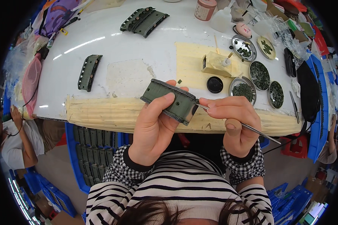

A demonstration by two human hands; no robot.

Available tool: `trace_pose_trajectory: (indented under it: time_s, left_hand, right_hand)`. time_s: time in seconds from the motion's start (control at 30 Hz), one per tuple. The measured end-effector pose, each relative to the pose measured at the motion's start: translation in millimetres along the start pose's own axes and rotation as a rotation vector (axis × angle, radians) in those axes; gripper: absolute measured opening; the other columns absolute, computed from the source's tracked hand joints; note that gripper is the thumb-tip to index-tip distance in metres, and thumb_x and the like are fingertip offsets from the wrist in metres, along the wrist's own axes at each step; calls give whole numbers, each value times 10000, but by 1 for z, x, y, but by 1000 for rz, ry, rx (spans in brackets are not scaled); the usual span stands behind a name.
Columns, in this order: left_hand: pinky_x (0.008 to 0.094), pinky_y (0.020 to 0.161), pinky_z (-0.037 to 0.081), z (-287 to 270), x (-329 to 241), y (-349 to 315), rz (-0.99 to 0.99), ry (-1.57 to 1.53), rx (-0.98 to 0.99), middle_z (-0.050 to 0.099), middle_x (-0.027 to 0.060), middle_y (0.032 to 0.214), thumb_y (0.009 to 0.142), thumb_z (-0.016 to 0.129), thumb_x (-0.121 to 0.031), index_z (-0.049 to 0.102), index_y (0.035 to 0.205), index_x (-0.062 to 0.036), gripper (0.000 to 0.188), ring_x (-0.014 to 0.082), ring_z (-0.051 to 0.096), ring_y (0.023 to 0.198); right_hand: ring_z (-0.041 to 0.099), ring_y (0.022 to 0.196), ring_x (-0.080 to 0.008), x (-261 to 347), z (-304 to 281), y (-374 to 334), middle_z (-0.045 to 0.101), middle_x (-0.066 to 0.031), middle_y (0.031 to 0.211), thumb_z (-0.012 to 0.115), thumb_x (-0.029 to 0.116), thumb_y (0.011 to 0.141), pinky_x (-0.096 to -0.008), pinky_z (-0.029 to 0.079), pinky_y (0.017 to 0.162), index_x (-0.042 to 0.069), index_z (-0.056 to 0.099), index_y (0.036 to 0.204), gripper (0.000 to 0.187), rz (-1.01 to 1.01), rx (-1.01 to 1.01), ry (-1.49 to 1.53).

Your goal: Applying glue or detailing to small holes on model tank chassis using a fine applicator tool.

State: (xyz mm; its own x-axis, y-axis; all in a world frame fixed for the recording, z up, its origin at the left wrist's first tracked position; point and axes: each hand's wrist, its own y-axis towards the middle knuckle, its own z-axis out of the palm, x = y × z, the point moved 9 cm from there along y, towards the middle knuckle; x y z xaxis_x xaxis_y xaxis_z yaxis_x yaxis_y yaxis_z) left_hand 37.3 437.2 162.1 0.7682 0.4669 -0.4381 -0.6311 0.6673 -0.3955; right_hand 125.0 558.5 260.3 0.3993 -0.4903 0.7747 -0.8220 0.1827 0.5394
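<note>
My left hand (151, 125) is closed around a dark green model tank hull part (171, 102) with ribbed track edging, the thumb lying on its flat face. In my right hand (238, 125) is a pair of slim metal tweezers (257, 131), pinched near the front. Their tip meets the right end of the part; whether it grips anything small there is hidden. A finger cover sits on one right fingertip. Two similar green track parts lie on the table, one at the left (90, 73) and a wider pair (144, 21) at the back.
Round tins of small green pieces (259, 75) stand at the right, beside a tape-wrapped block (221, 64) holding a small pot and a black round lid (215, 84). A padded cream strip (97, 112) edges the table. Below left, a blue crate (74, 157) holds several green parts.
</note>
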Motion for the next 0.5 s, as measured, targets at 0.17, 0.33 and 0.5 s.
trace_pose_trajectory:
  time_s: [0.17,0.33,0.5]
  left_hand:
    - [352,900,552,1,-1,-1,18,-4,7,597,154,1194,928,586,-103,451,1282,-36,385,204,617,1080]
    - [358,899,553,1,0,-1,3,-9,36,593,155,1203,935,572,-103,450,1285,-41,376,210,616,1081]
    - [368,888,559,1,0,-4,13,-27,80,590,155,1207,943,552,-106,452,1292,-50,368,216,619,1077]
  right_hand:
    - [665,946,-238,4,3,0,684,-137,1032,632,79,894,-304,533,803,8,681,1025,157,4,1,-20]
    - [675,968,-252,5,3,-3,677,-138,1039,626,77,903,-307,546,800,8,676,1027,151,6,-5,3]
    - [672,1006,-277,10,6,-5,661,-153,1058,633,63,893,-317,555,812,1,666,1039,163,-23,7,-9]
